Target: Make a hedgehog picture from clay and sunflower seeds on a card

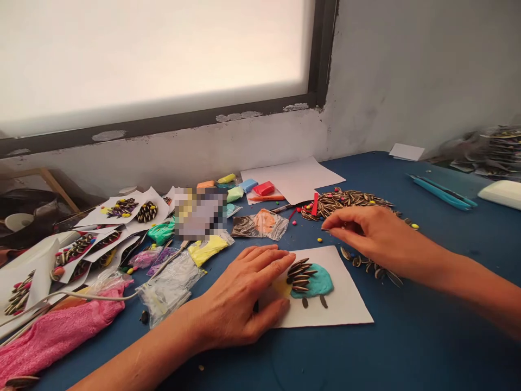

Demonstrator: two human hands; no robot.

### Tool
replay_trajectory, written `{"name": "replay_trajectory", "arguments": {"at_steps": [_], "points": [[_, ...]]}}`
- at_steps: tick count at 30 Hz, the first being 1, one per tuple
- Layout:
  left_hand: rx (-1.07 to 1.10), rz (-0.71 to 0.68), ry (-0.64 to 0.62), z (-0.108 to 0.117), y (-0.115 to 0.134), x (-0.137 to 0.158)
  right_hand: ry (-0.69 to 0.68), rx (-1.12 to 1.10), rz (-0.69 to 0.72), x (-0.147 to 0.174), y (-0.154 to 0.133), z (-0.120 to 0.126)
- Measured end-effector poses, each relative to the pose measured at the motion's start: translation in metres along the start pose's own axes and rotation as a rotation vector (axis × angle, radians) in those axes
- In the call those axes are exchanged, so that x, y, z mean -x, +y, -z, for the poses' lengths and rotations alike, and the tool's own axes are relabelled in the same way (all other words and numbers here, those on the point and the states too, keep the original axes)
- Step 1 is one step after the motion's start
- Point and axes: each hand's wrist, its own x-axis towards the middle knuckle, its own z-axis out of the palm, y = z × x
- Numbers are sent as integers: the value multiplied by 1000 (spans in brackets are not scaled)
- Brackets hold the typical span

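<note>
A white card [350,309] lies on the blue table, bearing a flattened mound of turquoise clay [319,282]. Striped sunflower seeds [301,276] stick out of the clay's left part in rows, and two dark seeds [323,302] sit under its lower edge. My left hand [240,298] rests on the card's left side with fingers stretched out, partly covering a yellow patch. Above the card's upper right corner, my right hand [358,233] pinches a small dark sunflower seed [324,229], mostly hidden by the fingertips. Behind it spreads a pile of sunflower seeds [345,202].
Blue tweezers [442,191] lie at the right, near a white object [502,193]. Clay packets, such as a yellow one [208,250], crowd the left centre. Seed-decorated cards [122,209], a white cable [101,297] and pink cloth [69,326] are farther left.
</note>
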Motion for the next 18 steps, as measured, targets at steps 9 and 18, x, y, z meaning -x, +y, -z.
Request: {"name": "replay_trajectory", "arguments": {"at_steps": [9, 18], "points": [[15, 41, -33, 6, 5, -7, -190, -282, 28, 15, -11, -8], [251, 71, -19, -5, 4, -6, -134, -282, 16, 18, -18, -12]]}}
